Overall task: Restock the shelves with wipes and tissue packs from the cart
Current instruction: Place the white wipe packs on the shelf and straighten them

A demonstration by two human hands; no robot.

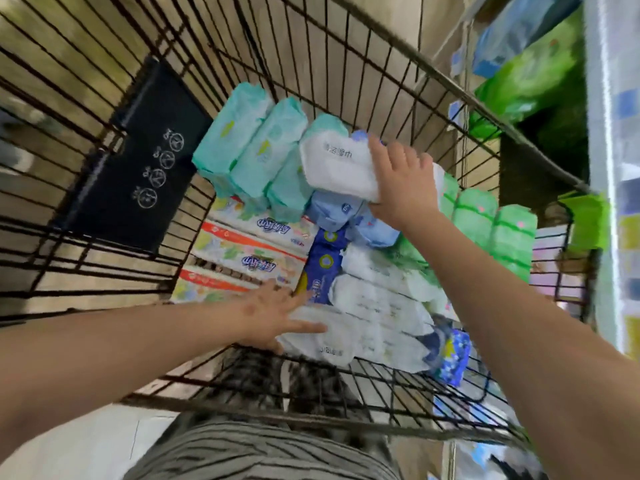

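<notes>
I look down into a black wire cart [391, 424] full of wipes and tissue packs. My right hand [401, 178] grips a white wipes pack [337, 166], lifted above the pile in the cart's middle. My left hand [277, 315] lies with fingers spread on another white wipes pack [325, 344] near the cart's front rim. Teal packs [249, 150] stand at the back. Green packs [491, 230] line the right side. Pale blue packs [337, 213] sit under the lifted pack.
Boxed tissue packs with orange stripes [242, 258] lie at the cart's left. A dark blue pack [323, 265] sits in the middle. A black panel [138, 174] hangs on the cart's left wall. Shelves with green and blue packs [533, 71] stand to the right.
</notes>
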